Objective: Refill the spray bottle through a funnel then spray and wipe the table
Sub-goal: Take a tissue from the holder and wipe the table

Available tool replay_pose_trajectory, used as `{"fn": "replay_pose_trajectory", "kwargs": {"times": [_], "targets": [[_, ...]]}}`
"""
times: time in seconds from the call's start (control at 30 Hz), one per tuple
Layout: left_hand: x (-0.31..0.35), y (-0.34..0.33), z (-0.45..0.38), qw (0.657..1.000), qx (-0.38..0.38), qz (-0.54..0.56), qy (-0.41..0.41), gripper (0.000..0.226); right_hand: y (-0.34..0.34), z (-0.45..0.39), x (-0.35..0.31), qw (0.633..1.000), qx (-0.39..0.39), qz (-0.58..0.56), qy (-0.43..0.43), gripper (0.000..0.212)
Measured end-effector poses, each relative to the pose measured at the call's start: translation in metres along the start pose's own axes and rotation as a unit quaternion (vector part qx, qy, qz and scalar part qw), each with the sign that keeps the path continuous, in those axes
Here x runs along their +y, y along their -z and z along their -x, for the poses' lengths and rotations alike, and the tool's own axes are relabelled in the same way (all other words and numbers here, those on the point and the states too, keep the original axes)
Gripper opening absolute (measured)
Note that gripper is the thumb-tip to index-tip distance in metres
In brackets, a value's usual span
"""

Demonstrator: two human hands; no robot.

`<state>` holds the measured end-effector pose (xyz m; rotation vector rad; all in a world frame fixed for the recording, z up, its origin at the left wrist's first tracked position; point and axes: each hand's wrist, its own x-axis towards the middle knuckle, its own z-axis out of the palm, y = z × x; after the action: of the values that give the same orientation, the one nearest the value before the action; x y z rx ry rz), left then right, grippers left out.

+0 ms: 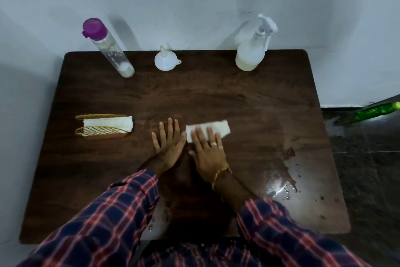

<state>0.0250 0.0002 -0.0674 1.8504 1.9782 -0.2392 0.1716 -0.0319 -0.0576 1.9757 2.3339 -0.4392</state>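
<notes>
Dark brown wood grain covers the table (216,98), seen from above by a person in a red-and-navy plaid shirt whose two arms reach forward over it. Their right hand (207,147), a ring on one finger and a thread band at the wrist, lies flat with straight, spread fingers pressing a folded white paper napkin (207,129) onto the middle of the table; nothing is curled round it, and the flat palm likely serves to push the napkin across the wet surface. Their left hand (168,139) rests just beside it, palm down, fingers straight and splayed on bare wood, holding nothing, probably to steady the body while wiping. Shiny droplets and a wet patch (279,182) remain toward the near right edge, so the wiping seems unfinished there. Along the far edge, out of the wiping path, stand the refilling things: a white spray bottle (251,50) with cloudy liquid in its lower part at the right, a small white funnel (165,61) resting mouth-down in the middle, and a clear bottle (108,48) with a purple cap at the left, nearly empty. At the left, a gold wire holder (101,132) keeps spare napkins within reach. Something green (376,112) lies on the floor beyond the right edge.
</notes>
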Motion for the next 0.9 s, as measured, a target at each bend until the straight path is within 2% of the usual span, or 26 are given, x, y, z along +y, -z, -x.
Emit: {"fn": "replay_pose_trajectory", "kwargs": {"times": [0.07, 0.17, 0.23, 0.3, 0.37, 0.47, 0.53, 0.63, 0.7, 0.8, 0.9], "targets": [[0.004, 0.000, -0.001, 0.999, -0.039, 0.012, 0.014, 0.060, -0.010, 0.051, 0.012, 0.997, -0.042, -0.017, -0.061, 0.066], [0.004, 0.007, -0.001, 0.998, -0.063, 0.014, 0.010, 0.059, -0.010, 0.060, 0.064, 0.974, -0.001, -0.035, -0.223, 0.072], [0.006, 0.010, -0.001, 0.997, -0.076, 0.019, 0.006, 0.060, -0.003, 0.034, 0.077, 0.958, 0.033, -0.048, -0.280, 0.074], [0.006, 0.010, 0.000, 0.996, -0.086, 0.015, 0.005, 0.061, -0.005, 0.020, 0.064, 0.966, 0.026, -0.048, -0.251, 0.074], [0.005, 0.008, 0.001, 0.997, -0.076, -0.009, 0.003, 0.064, -0.014, 0.028, 0.033, 0.985, 0.030, -0.034, -0.168, 0.072], [0.003, 0.005, 0.003, 0.998, -0.063, -0.016, -0.007, 0.069, -0.030, 0.084, -0.011, 0.998, 0.012, -0.015, -0.059, 0.070], [0.002, 0.010, 0.001, 0.995, -0.097, 0.019, -0.015, 0.072, -0.034, 0.113, -0.011, 0.998, 0.004, -0.010, -0.067, 0.068], [-0.003, 0.017, 0.001, 0.990, -0.133, 0.032, -0.034, 0.080, -0.030, 0.102, 0.018, 0.982, 0.022, -0.017, -0.187, 0.067], [-0.005, 0.017, 0.003, 0.990, -0.127, 0.039, -0.052, 0.084, -0.018, 0.073, 0.034, 0.971, 0.032, -0.032, -0.236, 0.068], [-0.011, 0.018, 0.014, 0.993, -0.079, 0.056, -0.071, 0.084, -0.010, 0.043, 0.031, 0.984, 0.029, -0.023, -0.177, 0.069], [-0.015, 0.012, 0.040, 0.992, -0.043, 0.031, -0.114, 0.081, -0.021, 0.061, 0.007, 0.997, 0.014, 0.001, -0.080, 0.068]]}}
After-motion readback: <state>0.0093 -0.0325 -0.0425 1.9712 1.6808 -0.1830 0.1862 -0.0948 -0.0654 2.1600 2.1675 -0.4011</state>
